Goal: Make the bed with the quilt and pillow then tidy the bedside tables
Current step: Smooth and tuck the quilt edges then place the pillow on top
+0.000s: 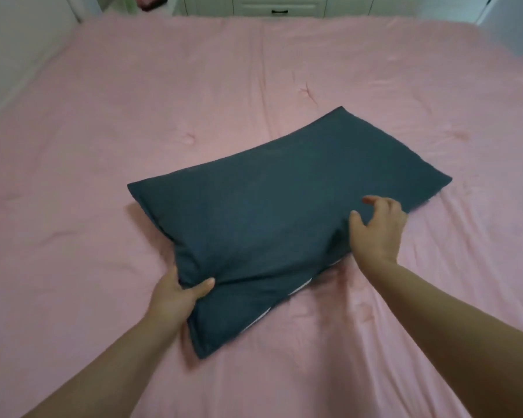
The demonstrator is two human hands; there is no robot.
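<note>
Broadly, a pink quilt (103,146) covers the whole bed, spread flat across it with soft creases and a few small tufted dimples. On the quilt, in the near middle of the bed, lies a dark blue-grey pillow (278,212), set at a slant: its far corner points toward the upper right, its near corner toward the person. A sliver of pale striped fabric shows under its near right edge.

Beyond the far edge of the bed stands a white chest of drawers (280,6) with a dark handle on one drawer; a pink and dark object beside it at the top left is too cut off to identify.

Both hands are at the pillow's near end. The left hand (175,297) grips the pillow's near left edge, thumb curled over the top and the other fingers hidden beneath. The right hand (378,230) sits at the pillow's near right edge with fingers bent and spread apart, thumb and fingertips on or just above the fabric; whether it truly grips cannot be told.
</note>
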